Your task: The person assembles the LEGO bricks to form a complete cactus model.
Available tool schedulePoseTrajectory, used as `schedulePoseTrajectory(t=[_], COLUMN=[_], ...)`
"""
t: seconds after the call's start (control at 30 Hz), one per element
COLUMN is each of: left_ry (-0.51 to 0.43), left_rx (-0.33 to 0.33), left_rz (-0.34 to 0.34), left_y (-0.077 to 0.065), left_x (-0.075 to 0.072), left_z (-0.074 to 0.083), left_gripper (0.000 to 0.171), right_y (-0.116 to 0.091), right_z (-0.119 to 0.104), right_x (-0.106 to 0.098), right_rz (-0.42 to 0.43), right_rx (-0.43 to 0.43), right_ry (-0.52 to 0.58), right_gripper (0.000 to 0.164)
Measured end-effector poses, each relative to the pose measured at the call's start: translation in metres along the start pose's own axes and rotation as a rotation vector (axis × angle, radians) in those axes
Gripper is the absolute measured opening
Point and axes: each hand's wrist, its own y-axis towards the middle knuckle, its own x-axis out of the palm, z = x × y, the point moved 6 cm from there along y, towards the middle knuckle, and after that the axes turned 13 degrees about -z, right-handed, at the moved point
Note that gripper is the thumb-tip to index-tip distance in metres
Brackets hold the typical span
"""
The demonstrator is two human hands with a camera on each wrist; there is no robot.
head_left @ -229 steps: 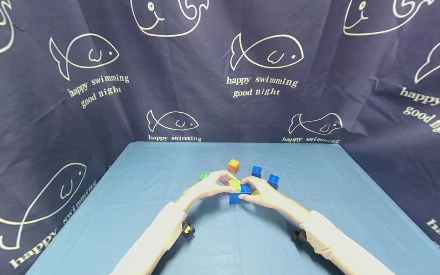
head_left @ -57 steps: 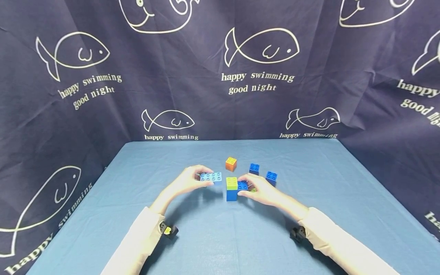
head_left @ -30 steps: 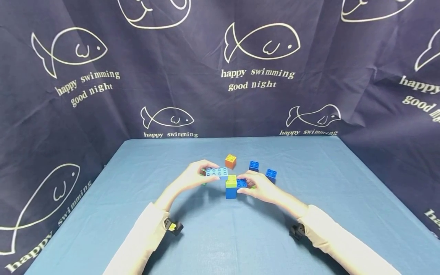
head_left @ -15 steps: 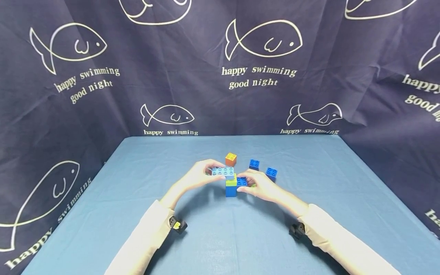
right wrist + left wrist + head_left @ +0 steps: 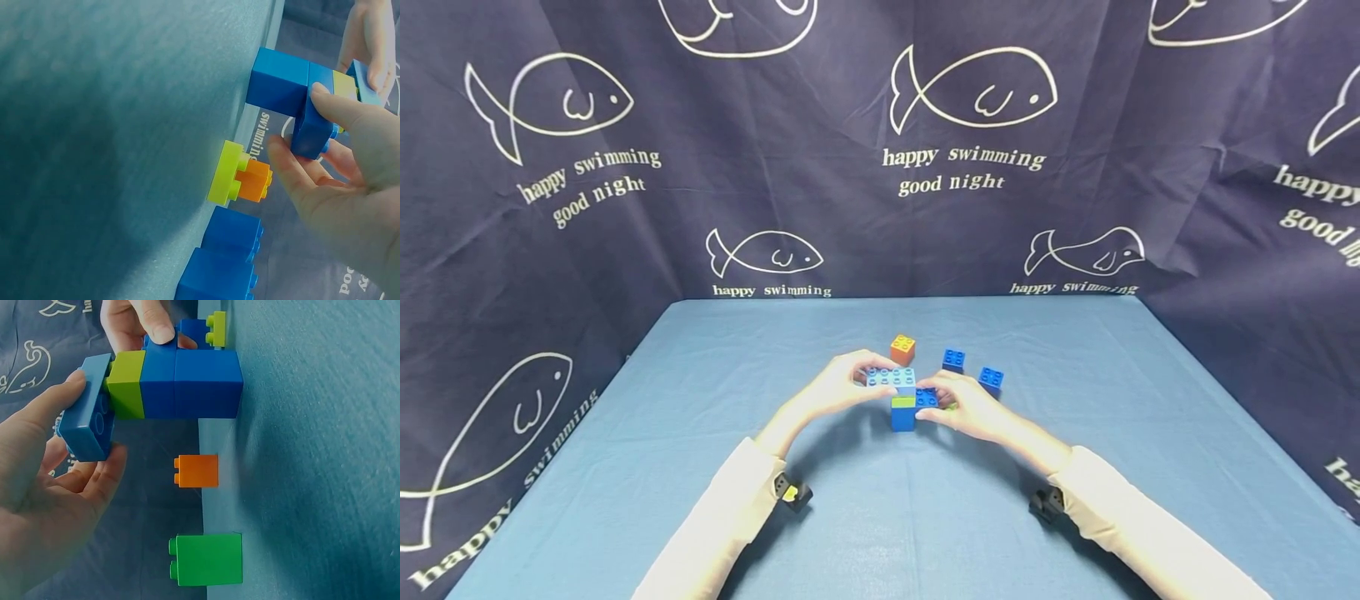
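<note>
My left hand (image 5: 835, 387) pinches a light blue eight-stud brick (image 5: 891, 380) between thumb and fingers. In the left wrist view that brick sits slightly tilted, its right end over the studs of a lime brick (image 5: 127, 384), and its left part overhangs. The lime brick tops a stack with a long dark blue brick (image 5: 312, 125) under it and a dark blue brick (image 5: 903, 419) at the bottom. My right hand (image 5: 970, 407) grips the long brick's overhanging end, thumb on the near side, fingers on the far side.
Behind the stack stands an orange brick (image 5: 902, 348). Two dark blue bricks (image 5: 953, 360) lie at the back right. A flat lime brick (image 5: 226, 172) is near the right hand, partly hidden in the head view. A green brick (image 5: 209, 559) shows in the left wrist view.
Having let go of the lime brick on the stack, my left hand has picked up the light blue brick from the left and brought it rightward onto the stack's top. The right hand keeps its grip.
</note>
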Motion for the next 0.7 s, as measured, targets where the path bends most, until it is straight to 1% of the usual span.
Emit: schedulePoseTrajectory(t=[0.17, 0.33, 0.47, 0.57, 0.7], left_ry=[0.027, 0.061, 0.085, 0.084, 0.060], left_rx=[-0.010, 0.018, 0.024, 0.020, -0.002], left_rz=[-0.014, -0.022, -0.030, -0.026, 0.003], left_y=[0.0011, 0.0019, 0.0027, 0.0035, 0.0053], left_x=[0.0000, 0.0000, 0.0024, 0.0049, 0.0061], left_z=[0.0014, 0.0045, 0.0052, 0.0047, 0.0037], left_gripper=[0.036, 0.035, 0.034, 0.035, 0.033], right_y=[0.0005, 0.0008, 0.0002, -0.0001, 0.0000], right_z=[0.0009, 0.0004, -0.0001, 0.0008, 0.0012], right_x=[-0.0003, -0.0010, -0.0002, 0.0010, 0.0011], right_rz=[-0.004, -0.010, -0.012, -0.011, -0.002], right_rx=[0.005, 0.005, 0.000, -0.001, -0.006], right_ry=[-0.008, -0.007, -0.007, -0.008, -0.020], right_gripper=[0.037, 0.037, 0.037, 0.037, 0.037])
